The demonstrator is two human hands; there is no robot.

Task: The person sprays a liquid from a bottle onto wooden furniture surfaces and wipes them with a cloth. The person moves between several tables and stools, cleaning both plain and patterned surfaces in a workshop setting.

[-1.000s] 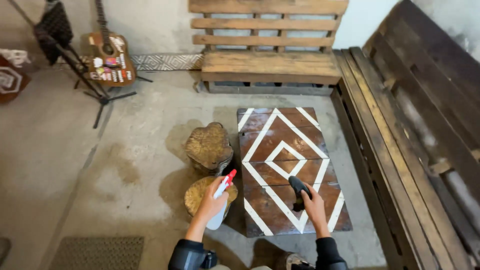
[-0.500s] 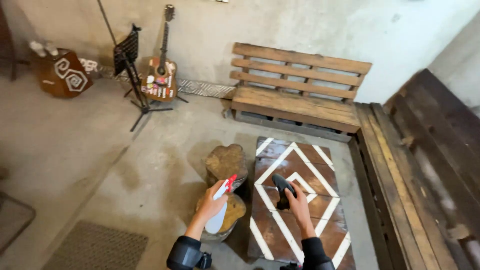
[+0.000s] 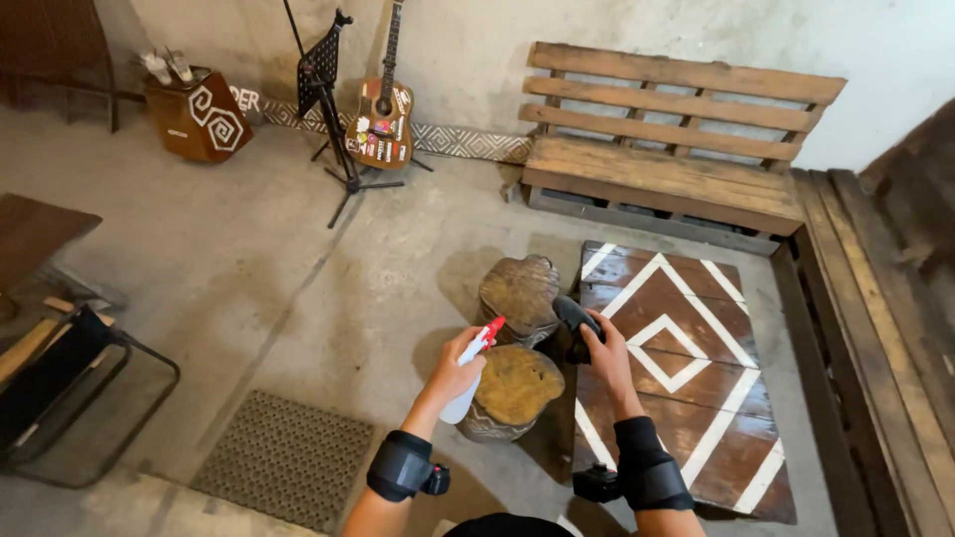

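We hold a white spray bottle point(image 3: 470, 378) with a red top in our left hand point(image 3: 453, 373), with the fingers wrapped tight around it and the red tip poking up past the thumb. Just past the bottle, on its far side, sits a low tree stump seat point(image 3: 515, 390), and a second stump point(image 3: 521, 290) stands a bit farther out from that hand. Our right hand point(image 3: 607, 360) is closed around a dark brush point(image 3: 575, 320), which sticks up out of the top of the fist. Under that hand lies a brown table point(image 3: 696, 398) with white diamond lines painted on it, and the brush is over its near left edge. Both wrists wear black bands. Far beyond both hands we see a wooden pallet bench point(image 3: 667, 159), a guitar point(image 3: 381, 119) with stickers and a black music stand point(image 3: 323, 80) by the wall.
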